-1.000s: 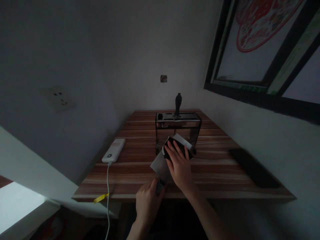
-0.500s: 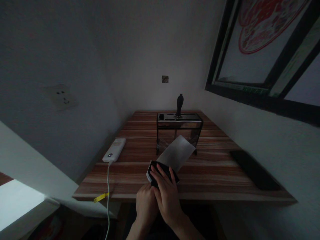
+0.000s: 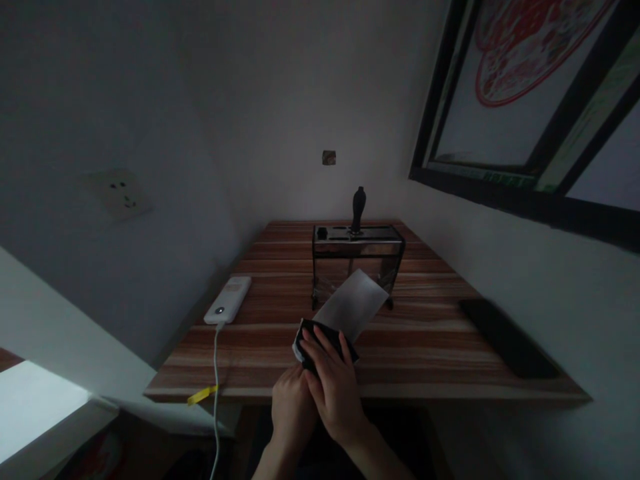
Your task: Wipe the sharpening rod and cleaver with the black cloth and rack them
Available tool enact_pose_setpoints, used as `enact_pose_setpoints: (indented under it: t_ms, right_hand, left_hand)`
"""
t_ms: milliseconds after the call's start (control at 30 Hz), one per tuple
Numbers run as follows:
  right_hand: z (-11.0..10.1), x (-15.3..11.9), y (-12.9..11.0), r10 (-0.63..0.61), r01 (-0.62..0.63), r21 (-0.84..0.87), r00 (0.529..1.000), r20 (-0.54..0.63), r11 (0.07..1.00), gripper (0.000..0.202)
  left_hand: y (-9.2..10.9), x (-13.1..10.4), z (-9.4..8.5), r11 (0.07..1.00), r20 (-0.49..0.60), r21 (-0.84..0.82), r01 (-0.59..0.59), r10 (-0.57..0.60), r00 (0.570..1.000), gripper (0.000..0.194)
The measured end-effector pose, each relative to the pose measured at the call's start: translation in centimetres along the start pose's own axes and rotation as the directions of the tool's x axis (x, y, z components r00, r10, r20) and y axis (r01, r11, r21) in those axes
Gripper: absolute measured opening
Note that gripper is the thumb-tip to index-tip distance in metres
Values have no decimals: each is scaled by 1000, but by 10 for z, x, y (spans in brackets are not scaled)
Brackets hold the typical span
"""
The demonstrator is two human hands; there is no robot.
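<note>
In front of me a kitchen cleaver with a broad, dull grey blade point(image 3: 356, 300) slants up and to the right over the table. My left hand point(image 3: 293, 400) is closed at the near end of the blade, around what appears to be its handle, which is hidden. A black cloth point(image 3: 311, 328) with a whitish left edge covers the lower part of the blade. Over this cloth lies my right hand point(image 3: 333, 387), fingers slightly apart, holding it against the blade. Its thumb is close to my left hand.
Behind the blade stands a clear-sided knife block point(image 3: 359, 248) with one dark-handled knife point(image 3: 359, 208) in it. A white power bank point(image 3: 229, 300) with a cable lies at left, a flat black object point(image 3: 507, 339) at right. Walls border the wooden table point(image 3: 425, 377).
The hands, cloth and cleaver keep nearly the same position. The whole view has shifted slightly.
</note>
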State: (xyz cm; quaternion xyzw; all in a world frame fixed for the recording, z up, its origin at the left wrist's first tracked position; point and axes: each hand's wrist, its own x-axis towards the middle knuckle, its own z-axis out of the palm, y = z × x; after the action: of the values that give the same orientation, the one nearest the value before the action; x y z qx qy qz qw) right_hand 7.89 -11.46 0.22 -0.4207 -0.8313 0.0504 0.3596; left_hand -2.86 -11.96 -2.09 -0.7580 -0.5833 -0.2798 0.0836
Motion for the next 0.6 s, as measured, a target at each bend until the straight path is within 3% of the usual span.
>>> enact_pose_setpoints:
  t_ms: [233, 600]
  right_hand:
    - [-9, 14, 16, -3, -3, -143, 999, -40, 990, 44]
    - [-37, 39, 59, 41, -102, -268, 974, -223, 958, 41]
  left_hand:
    - [2, 2, -1, 997, 44, -13, 78, -77, 996, 18]
    - [3, 3, -1, 998, 43, -8, 59, -58, 997, 23]
